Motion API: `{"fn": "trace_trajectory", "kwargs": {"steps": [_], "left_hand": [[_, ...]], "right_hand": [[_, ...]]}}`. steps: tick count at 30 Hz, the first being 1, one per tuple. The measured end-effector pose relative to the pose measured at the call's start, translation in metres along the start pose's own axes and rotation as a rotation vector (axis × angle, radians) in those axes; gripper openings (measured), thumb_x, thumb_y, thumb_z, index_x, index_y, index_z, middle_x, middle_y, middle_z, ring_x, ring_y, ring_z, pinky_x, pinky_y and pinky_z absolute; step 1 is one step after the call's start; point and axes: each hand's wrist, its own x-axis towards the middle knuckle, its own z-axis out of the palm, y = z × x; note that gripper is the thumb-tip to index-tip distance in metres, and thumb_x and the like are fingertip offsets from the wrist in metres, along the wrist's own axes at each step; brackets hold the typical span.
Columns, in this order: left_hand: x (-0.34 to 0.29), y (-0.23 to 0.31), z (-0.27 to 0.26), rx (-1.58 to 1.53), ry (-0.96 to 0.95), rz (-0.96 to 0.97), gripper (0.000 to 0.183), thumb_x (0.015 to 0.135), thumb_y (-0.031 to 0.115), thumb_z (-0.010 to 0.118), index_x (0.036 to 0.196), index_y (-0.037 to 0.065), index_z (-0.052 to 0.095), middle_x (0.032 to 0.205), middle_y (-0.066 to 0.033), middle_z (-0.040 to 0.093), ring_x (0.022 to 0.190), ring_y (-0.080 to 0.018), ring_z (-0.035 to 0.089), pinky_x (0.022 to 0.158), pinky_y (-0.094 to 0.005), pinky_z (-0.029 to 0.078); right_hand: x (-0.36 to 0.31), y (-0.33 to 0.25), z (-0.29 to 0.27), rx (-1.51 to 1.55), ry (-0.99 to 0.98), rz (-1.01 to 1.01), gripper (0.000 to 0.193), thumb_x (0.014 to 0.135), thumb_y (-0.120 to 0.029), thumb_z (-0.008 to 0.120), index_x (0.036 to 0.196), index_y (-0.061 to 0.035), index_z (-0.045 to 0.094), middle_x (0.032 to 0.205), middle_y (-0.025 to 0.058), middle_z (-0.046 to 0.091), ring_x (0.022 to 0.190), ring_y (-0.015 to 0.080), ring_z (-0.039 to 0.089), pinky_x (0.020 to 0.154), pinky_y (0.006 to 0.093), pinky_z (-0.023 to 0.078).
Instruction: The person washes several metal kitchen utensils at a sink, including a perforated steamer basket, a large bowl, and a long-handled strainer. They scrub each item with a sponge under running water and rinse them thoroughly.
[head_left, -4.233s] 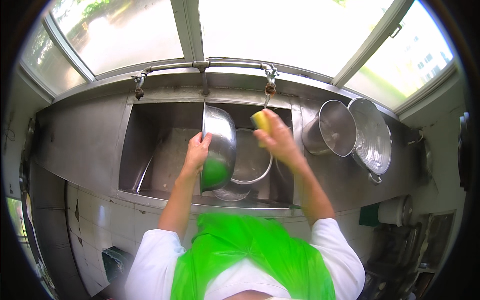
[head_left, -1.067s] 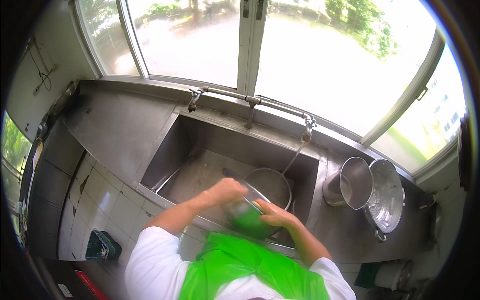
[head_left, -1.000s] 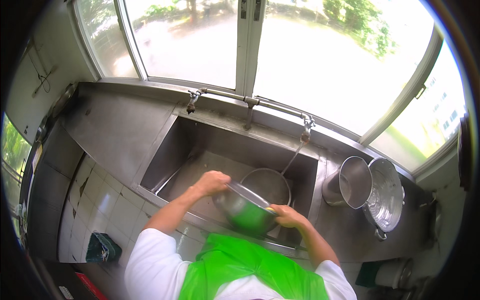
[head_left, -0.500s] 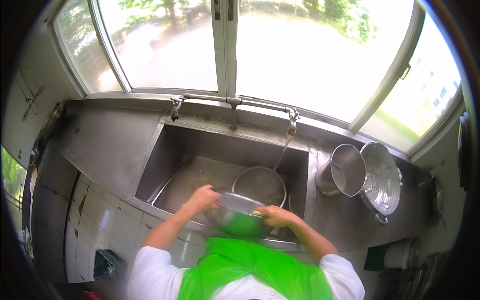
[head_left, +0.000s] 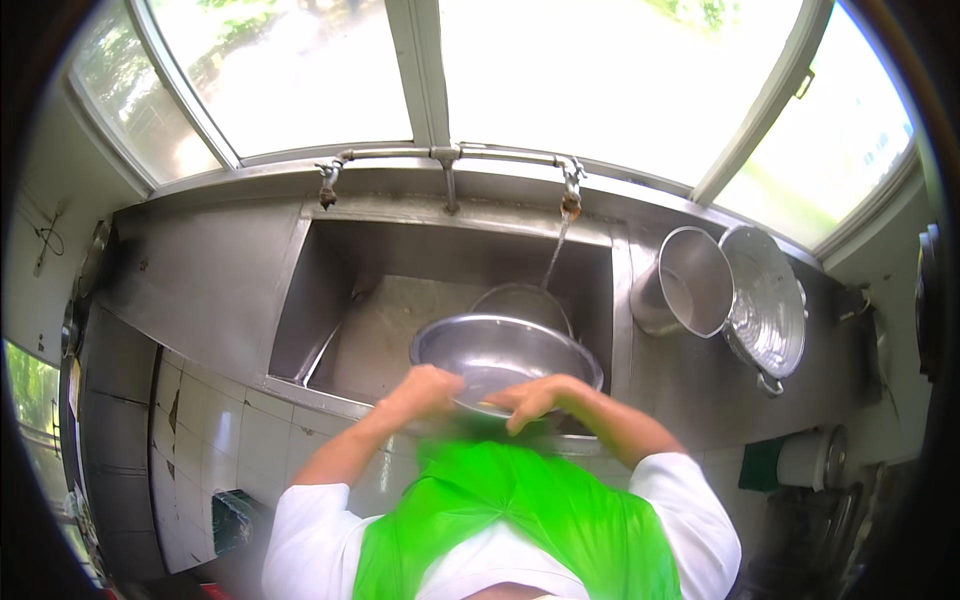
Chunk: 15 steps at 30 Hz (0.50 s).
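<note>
A wide metal bowl [head_left: 500, 335] is tilted over the near side of the sink [head_left: 340, 355], its inside showing. My left hand [head_left: 428, 392] is closed on the bowl's near left rim. At the near rim, a little further right, my right hand [head_left: 540, 398] presses a small yellow thing [head_left: 490, 406] to the bowl; its kind is mostly hidden under the fingers. Behind the bowl a round vessel [head_left: 520, 298] stands in the sink, largely covered by it. Water [head_left: 556, 255] runs from the right tap [head_left: 570, 190] into that vessel.
Right of the sink, a tall metal pot [head_left: 655, 300] lies tipped against a wide two-handled pan [head_left: 770, 315] on the steel counter [head_left: 690, 400]. The left tap [head_left: 328, 185] shows no flow. Windows line the back. A dark green container [head_left: 232, 520] is at lower left.
The bowl has tipped so that its inside now faces up into view. My hands have moved to its near rim, closer together. The view has shifted slightly.
</note>
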Motion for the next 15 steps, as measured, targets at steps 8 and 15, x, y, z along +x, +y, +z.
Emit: {"fn": "trace_trajectory", "kwargs": {"steps": [8,15], "left_hand": [[-0.01,0.042,-0.046,-0.036,-0.027,0.045,0.03,0.079,0.034,0.077,0.081,0.007,0.064,0.081,-0.0129,0.068,0.085,-0.0336,0.066,0.08,-0.0433,0.051],[-0.039,0.018,-0.017,-0.034,0.218,0.051,0.015,0.074,0.018,0.073,0.083,0.01,0.064,0.083,-0.0078,0.064,0.095,-0.0266,0.064,0.104,-0.0477,0.044]], "right_hand": [[-0.013,-0.022,-0.007,-0.089,-0.045,0.159,0.048,0.088,-0.029,0.061,0.131,-0.0066,0.061,0.129,0.0215,0.062,0.121,0.034,0.058,0.101,0.044,0.044],[-0.029,0.023,0.007,-0.088,-0.336,0.608,0.064,0.096,-0.049,0.048,0.143,-0.0048,0.052,0.152,0.02,0.042,0.138,0.0366,0.042,0.113,0.0457,0.033]]}}
